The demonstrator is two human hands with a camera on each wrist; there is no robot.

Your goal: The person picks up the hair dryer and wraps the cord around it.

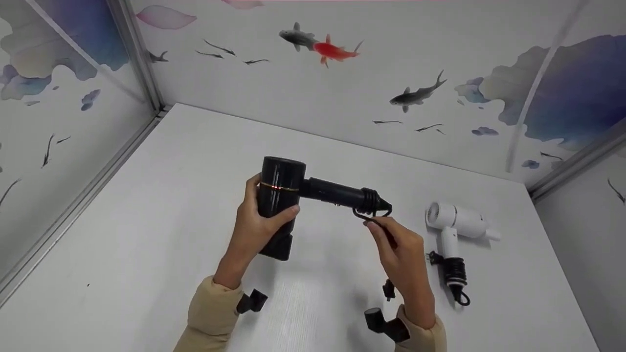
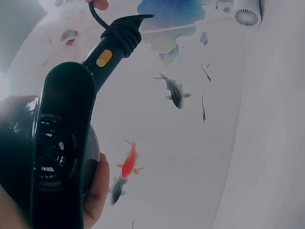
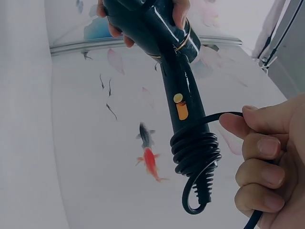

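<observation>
My left hand (image 1: 259,220) grips the barrel of a black hair dryer (image 1: 282,171) held over the white table. Small red lights glow by the gold band round the barrel, and the handle points right. Several turns of black cord (image 3: 195,148) wrap the handle's end. Beside them, my right hand (image 1: 403,249) pinches the cord between thumb and index finger, the other fingers curled in. Below that hand hangs the black plug (image 1: 389,289). A yellow-orange switch (image 2: 105,58) shows on the handle in the left wrist view, where the flat nozzle (image 2: 69,86) partly covers a round grille.
A white hair dryer (image 1: 469,222) lies at the right of the white table (image 1: 195,161), its black cord (image 1: 455,271) wound round the handle. Walls painted with fish (image 1: 337,51) enclose the table's back and sides. Black camera mounts (image 1: 374,320) sit on both wrists.
</observation>
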